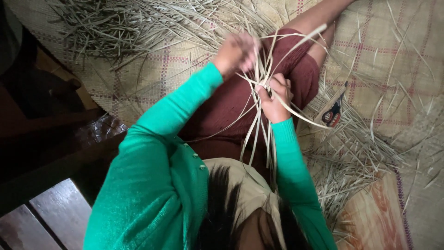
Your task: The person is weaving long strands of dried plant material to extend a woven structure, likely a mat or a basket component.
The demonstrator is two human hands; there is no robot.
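Both hands are working 1 bundle of straw strips (261,92): the left hand (236,51) is pulling strands taut in closed fingers while the right hand (274,99) is pinching the crossing to keep it together.

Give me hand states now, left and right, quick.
Left hand: closed around pale leaf strips, raised, blurred.
Right hand: closed, pinching the same strips where they cross.
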